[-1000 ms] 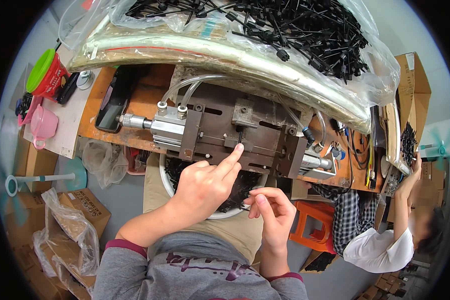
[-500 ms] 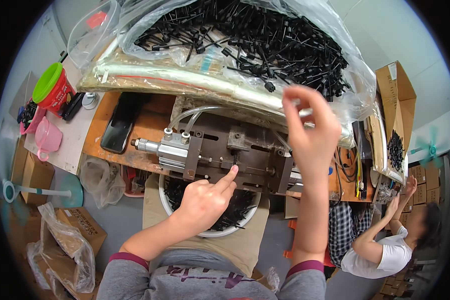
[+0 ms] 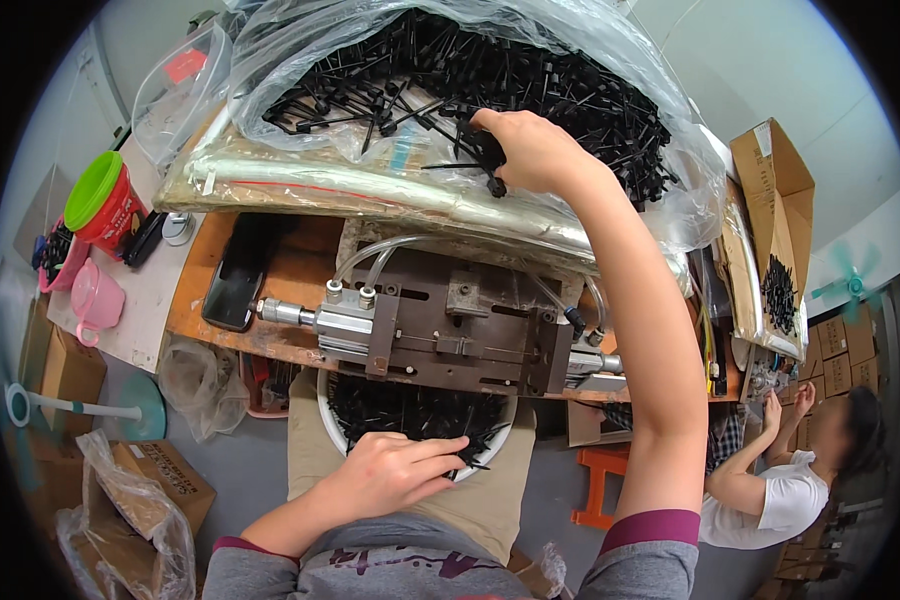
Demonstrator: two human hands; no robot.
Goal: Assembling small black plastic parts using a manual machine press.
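Black stemmed parts (image 3: 590, 105), heaped on clear plastic (image 3: 692, 195), appear light and stiff, best pinched by the head. Right hand (image 3: 538, 152) among them, left hand (image 3: 395, 475) at the white bucket (image 3: 327, 412); whether either's fingers clamp anything cannot be told.

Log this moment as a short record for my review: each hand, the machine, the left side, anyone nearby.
Right hand: at a heap of thin-stemmed black plastic parts lined with clear plastic sheeting; grip unclear
Left hand: over the near side of a round white tub containing similar parts; grip unclear
Machine: dark brown metal fixture, silver cylinder at its left end
Left side: flat black phone, red bucket with green rim, pink plastic cup
Nearby: person in a white shirt, far right, hands raised
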